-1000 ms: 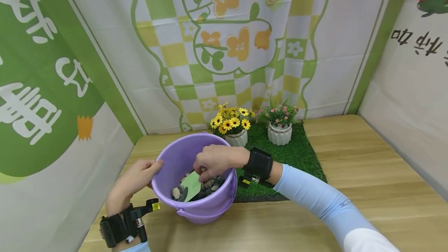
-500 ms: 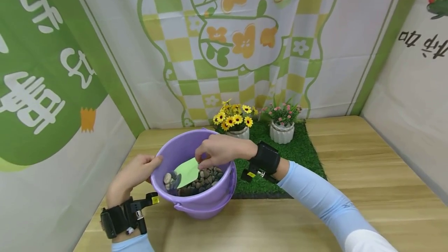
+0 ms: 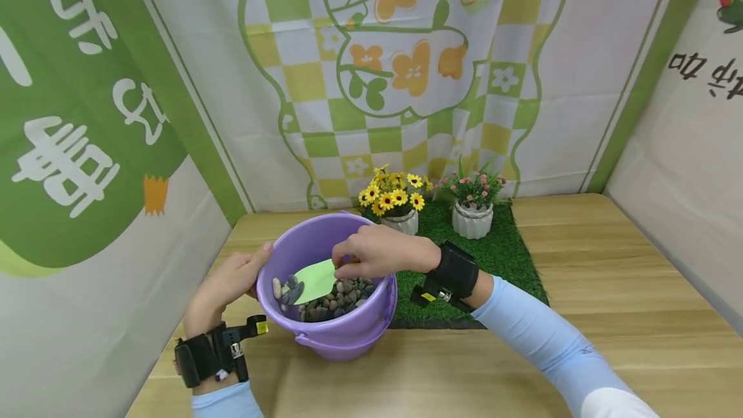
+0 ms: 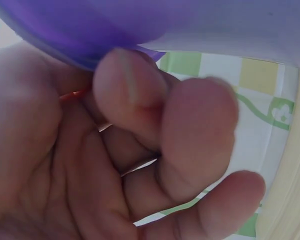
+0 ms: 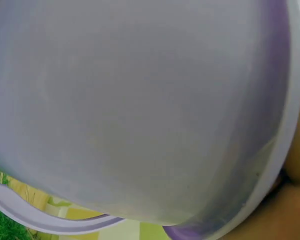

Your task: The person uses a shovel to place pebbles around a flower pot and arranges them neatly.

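Observation:
A purple bucket (image 3: 342, 331) stands on the table, with many grey and brown pebbles (image 3: 336, 302) inside. My left hand (image 3: 232, 282) grips the bucket's left rim, thumb on top and curled fingers outside below it; the left wrist view shows these fingers (image 4: 200, 125) close under the purple rim. Reaching over the right rim, my right hand (image 3: 383, 251) pinches a light green, flat, shovel-like tool (image 3: 316, 281) that lies over the pebbles. Its handle is hidden by the hand. Several pebbles sit at its left tip. The bucket's wall (image 5: 140, 110) fills most of the right wrist view.
Behind the bucket, a white pot of yellow flowers (image 3: 391, 199) and one of pink flowers (image 3: 473, 215) stand on a green turf mat (image 3: 505, 263). The wooden table (image 3: 609, 289) meets a printed cloth backdrop (image 3: 406, 82) at the back.
My right hand has risen slightly and shifted right, the green tool lifting with it from a steeper to a flatter tilt. More pebbles show beneath. My left hand stays on the rim.

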Motion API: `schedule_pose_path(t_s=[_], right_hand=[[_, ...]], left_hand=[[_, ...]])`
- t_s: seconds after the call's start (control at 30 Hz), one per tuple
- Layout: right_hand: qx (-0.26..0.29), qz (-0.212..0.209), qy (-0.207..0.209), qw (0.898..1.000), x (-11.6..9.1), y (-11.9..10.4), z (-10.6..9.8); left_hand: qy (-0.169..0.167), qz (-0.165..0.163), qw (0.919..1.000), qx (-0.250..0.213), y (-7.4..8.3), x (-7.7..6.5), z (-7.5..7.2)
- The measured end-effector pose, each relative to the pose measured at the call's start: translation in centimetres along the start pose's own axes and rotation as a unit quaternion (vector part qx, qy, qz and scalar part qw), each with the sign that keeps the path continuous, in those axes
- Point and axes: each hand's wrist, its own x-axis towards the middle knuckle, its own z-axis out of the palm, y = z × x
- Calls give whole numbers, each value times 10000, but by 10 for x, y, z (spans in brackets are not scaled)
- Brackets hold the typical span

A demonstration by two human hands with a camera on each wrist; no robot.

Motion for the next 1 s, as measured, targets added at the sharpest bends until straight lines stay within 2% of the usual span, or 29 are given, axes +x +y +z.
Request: schedule_pose_path(t_s=[0.23, 0.43, 0.57, 0.77, 1.0], right_hand=[[145, 3, 64, 9999, -1, -3, -1], [256, -34, 106, 9996, -2, -2, 1], [325, -37, 182, 9993, -4, -1, 0], [438, -165, 287, 9985, -1, 1, -1], [452, -139, 263, 9985, -4, 0, 0]], left_hand=[[77, 118, 9999, 36, -1, 1, -3], [115, -96, 9999, 42, 2, -2, -1], [94, -51, 9999, 27, 3, -1, -1], [194, -162, 9995, 214, 5, 1, -3], [200, -308, 9993, 108, 5, -1, -1]])
